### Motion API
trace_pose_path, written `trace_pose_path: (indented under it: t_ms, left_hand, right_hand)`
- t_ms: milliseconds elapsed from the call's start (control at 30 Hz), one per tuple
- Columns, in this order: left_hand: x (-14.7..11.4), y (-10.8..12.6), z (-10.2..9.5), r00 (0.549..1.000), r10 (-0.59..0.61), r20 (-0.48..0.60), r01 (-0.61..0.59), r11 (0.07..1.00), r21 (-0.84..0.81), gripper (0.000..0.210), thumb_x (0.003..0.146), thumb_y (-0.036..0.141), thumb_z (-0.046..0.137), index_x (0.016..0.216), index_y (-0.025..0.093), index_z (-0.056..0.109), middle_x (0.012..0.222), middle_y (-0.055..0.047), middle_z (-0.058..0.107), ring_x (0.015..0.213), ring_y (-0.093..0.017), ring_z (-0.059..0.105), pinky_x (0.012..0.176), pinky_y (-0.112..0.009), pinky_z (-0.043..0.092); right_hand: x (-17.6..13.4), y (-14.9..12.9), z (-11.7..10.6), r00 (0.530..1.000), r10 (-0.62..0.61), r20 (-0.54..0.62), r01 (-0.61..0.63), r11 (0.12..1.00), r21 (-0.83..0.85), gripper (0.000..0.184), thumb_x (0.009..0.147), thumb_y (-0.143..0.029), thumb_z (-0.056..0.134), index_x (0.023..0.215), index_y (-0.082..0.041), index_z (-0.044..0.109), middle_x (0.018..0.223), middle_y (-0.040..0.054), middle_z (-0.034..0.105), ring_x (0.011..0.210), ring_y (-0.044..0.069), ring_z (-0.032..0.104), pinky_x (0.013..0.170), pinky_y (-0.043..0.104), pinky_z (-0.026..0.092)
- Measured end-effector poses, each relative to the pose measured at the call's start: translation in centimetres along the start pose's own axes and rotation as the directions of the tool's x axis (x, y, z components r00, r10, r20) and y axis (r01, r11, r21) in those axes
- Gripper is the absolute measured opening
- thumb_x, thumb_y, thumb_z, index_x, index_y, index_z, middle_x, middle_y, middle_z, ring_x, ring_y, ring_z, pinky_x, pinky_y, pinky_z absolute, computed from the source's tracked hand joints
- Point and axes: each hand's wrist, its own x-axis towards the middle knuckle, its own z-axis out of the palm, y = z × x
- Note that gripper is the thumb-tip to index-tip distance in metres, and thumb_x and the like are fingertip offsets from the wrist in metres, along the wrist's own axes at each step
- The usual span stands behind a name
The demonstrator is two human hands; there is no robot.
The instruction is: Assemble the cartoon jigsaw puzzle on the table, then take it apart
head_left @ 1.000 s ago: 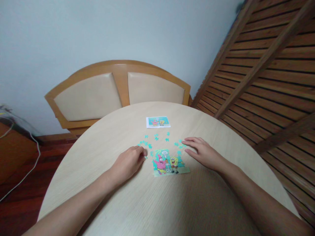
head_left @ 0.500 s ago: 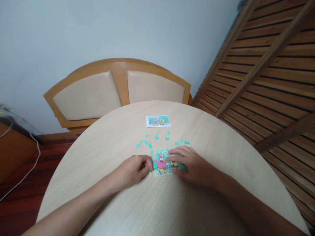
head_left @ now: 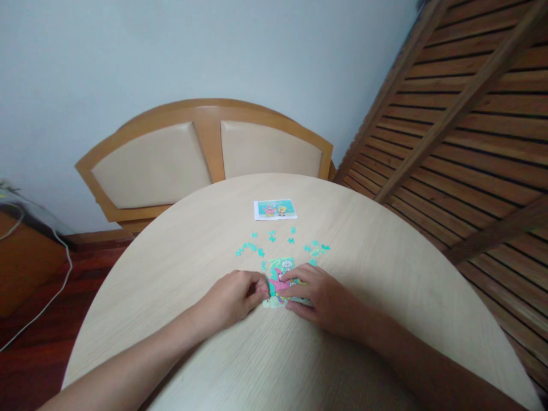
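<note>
A partly joined cartoon jigsaw puzzle (head_left: 276, 268) lies flat on the table, showing a pink starfish and a pale blue-green character. My left hand (head_left: 242, 291) is closed at its left edge, thumb and forefinger pinched at a pale green puzzle piece (head_left: 266, 304) by the lower left corner. Whether that piece is locked in, I cannot tell. My right hand (head_left: 319, 294) lies open over the puzzle's right half, its spread fingers resting on the picture and hiding much of it.
Loose turquoise puzzle pieces (head_left: 253, 248) lie beyond the puzzle on the left, with more pieces (head_left: 315, 249) on the right. A picture sheet (head_left: 276, 209) is farther back on the round table (head_left: 205, 365). Behind stand a padded chair-like backrest (head_left: 217, 142) and a slatted wooden panel (head_left: 462, 125).
My right hand has slid left across the puzzle, covering more of the starfish. My left hand has shifted slightly right, and the pale piece now shows beside the lower left corner.
</note>
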Motion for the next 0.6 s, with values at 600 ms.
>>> trace_pose_path:
  t_ms: [600]
  left_hand:
    - [-0.8,0.9,-1.9,1.000,-0.011,0.018,0.009,0.990,0.138,0.023,0.082,0.037,0.069,0.098,0.021,0.065,0.087,-0.001,0.067,0.076,-0.017,0.060,0.065,-0.026,0.040]
  right_hand:
    - [0.1,-0.7,-0.1,1.000,0.004,-0.021,-0.005,1.000,-0.031,0.022,0.092,-0.024,0.064,0.113,-0.025,0.072,0.119,0.0074,0.068,0.110,0.025,0.060,0.096,0.044,0.048]
